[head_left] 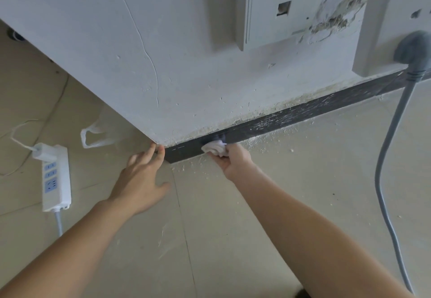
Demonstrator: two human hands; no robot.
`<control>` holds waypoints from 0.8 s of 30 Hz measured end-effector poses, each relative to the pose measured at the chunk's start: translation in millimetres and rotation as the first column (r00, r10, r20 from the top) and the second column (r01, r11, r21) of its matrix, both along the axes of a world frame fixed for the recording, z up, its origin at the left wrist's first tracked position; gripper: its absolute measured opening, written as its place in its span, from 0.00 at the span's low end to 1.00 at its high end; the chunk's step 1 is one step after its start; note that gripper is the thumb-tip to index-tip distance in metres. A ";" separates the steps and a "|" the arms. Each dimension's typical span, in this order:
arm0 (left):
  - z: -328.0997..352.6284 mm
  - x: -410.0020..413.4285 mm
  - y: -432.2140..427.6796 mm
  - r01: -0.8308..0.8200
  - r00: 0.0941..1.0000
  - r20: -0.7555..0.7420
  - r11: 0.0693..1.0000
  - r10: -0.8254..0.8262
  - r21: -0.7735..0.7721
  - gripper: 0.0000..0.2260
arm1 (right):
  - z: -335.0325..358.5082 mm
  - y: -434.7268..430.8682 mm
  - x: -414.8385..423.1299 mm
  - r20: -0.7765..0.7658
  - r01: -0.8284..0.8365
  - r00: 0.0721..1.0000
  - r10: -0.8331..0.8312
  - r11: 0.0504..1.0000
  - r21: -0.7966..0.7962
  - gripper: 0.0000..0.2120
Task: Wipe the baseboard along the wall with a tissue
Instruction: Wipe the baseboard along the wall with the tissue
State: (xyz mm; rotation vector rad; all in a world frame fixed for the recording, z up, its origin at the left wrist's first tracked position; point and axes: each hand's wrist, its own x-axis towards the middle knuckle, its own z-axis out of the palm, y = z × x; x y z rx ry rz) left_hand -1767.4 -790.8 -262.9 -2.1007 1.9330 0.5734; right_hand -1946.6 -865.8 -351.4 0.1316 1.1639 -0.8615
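Baseboard (291, 116): one dark grey strip at the foot of the wall (140, 53), streaked with white dust to the right of the tissue (213, 147). Tissue: one, white, crumpled, gripped in the curled fingers of the right hand (233, 161) and pressed against the baseboard near the corner. Left hand (142, 183): fingers straight and spread, tips touching the wall corner, holding nothing; one white power strip (56, 179) lies on the floor.

A crumpled white tissue (214, 148) presses against the dark, dust-streaked baseboard (291, 116) near its corner end.

One left hand (140, 181), one right hand (235, 160), one tissue (213, 147), one baseboard (303, 113), one power strip (57, 181), one grey plug (412, 50).
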 end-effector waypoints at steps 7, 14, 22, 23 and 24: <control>9.3 10.2 -10.3 0.053 0.998 0.031 0.998 -0.055 0.046 0.34 | 3.7 18.9 -15.3 -0.090 0.266 0.960 -0.265 0.964 0.006 0.09; 12.3 17.1 -15.9 0.120 0.987 0.093 0.985 -0.132 0.120 0.35 | -9.0 47.9 87.5 0.006 -0.332 0.943 0.331 0.943 0.003 0.16; 11.2 14.2 -14.5 0.132 0.978 0.145 0.983 -0.150 0.127 0.34 | 3.2 20.4 76.4 0.131 -0.118 0.984 0.119 0.993 -0.014 0.20; 10.4 14.3 -14.1 0.129 0.979 0.144 0.983 -0.147 0.127 0.33 | 0.4 16.5 66.9 0.141 -0.082 0.986 0.084 0.996 -0.023 0.20; 10.2 14.5 -13.4 0.128 0.979 0.145 0.983 -0.146 0.131 0.33 | -0.8 13.2 54.7 0.133 -0.048 0.990 0.051 0.998 -0.027 0.19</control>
